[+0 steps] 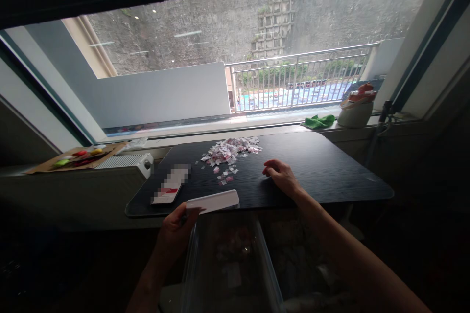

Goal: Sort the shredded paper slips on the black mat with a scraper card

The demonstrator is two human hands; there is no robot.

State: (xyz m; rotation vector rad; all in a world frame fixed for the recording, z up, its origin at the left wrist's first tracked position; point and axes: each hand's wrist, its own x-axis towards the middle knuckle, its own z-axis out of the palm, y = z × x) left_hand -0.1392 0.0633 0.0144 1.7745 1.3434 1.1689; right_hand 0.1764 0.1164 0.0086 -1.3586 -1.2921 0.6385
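Observation:
My left hand (178,225) grips one end of a shallow white rectangular tray (216,201), thumb on top. The tray is held at the table's near edge, above a clear plastic bin (270,259). My right hand (281,176) is on the dark table (312,166), fingers loosely bent and slightly apart, with nothing visible in them. To its left lies a heap of small white and pinkish paper-like pieces (229,151), with several strays (225,174) on the near side. A phone-like slab (167,193), partly pixelated, lies left of the tray.
Behind the table are a windowsill and a large window. A green cloth (318,122) and a pale container with a reddish top (355,111) stand on the sill. At left, cardboard (79,156) with colourful items lies by a white radiator (127,162). The bin's contents are dim.

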